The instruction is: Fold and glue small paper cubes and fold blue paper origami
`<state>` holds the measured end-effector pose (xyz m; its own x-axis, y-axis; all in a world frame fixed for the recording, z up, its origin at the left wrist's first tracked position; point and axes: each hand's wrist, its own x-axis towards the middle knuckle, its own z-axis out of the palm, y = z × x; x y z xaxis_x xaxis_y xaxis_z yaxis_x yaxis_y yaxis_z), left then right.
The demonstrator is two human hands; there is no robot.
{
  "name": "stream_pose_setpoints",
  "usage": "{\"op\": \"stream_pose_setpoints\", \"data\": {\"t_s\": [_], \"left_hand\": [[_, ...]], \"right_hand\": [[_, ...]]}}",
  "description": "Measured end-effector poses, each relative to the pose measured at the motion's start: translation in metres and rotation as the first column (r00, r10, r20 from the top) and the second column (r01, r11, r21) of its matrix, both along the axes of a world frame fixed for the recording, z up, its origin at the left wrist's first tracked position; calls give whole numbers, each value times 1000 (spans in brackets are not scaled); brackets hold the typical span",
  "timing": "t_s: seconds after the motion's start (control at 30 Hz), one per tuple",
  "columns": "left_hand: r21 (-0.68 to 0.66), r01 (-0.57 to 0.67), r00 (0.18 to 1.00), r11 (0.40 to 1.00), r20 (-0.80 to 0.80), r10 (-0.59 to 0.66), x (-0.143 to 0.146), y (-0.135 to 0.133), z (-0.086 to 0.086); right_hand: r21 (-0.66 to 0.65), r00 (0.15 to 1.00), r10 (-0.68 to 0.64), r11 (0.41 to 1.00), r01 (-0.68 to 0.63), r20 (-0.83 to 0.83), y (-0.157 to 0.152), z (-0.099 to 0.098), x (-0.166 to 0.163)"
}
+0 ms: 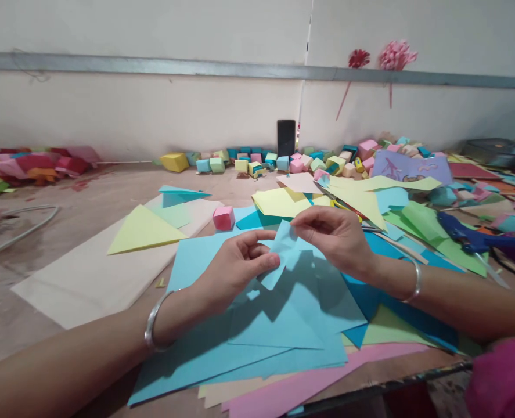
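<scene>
A small strip of light blue paper [278, 262] with creases is held in the air between my two hands. My left hand [235, 264] pinches its lower left side between thumb and fingers. At its top right corner, my right hand [338, 238] grips the strip with thumb and forefinger. Beneath both hands lie larger light blue paper sheets [205, 325], overlapping, with shadows across them. A small pink paper cube [223, 218] sits just beyond my left hand.
Many small paper cubes [217, 165] line the wall around an upright phone [286, 138]. A blue glue gun [470, 235] rests at the right among coloured paper scraps. Yellow folded paper [146, 232] and a large cream sheet [96, 284] lie left. The table edge [388, 386] is near.
</scene>
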<state>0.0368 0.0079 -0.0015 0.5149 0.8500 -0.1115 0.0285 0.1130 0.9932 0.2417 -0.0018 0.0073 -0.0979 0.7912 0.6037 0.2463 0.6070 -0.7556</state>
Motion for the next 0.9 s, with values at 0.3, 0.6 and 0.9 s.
{"op": "stream_pose_setpoints", "data": {"t_s": [0.3, 0.6, 0.9], "left_hand": [[-383, 220, 960, 897, 247, -130, -4, 12, 4], [339, -38, 969, 940, -217, 118, -5, 10, 16], [528, 67, 882, 847, -427, 197, -6, 18, 7]], "right_hand": [[498, 912, -136, 863, -83, 388, 20, -2, 15], [171, 898, -27, 984, -54, 439, 18, -4, 13], [-249, 880, 110, 969, 10, 461, 12, -1, 8]]}}
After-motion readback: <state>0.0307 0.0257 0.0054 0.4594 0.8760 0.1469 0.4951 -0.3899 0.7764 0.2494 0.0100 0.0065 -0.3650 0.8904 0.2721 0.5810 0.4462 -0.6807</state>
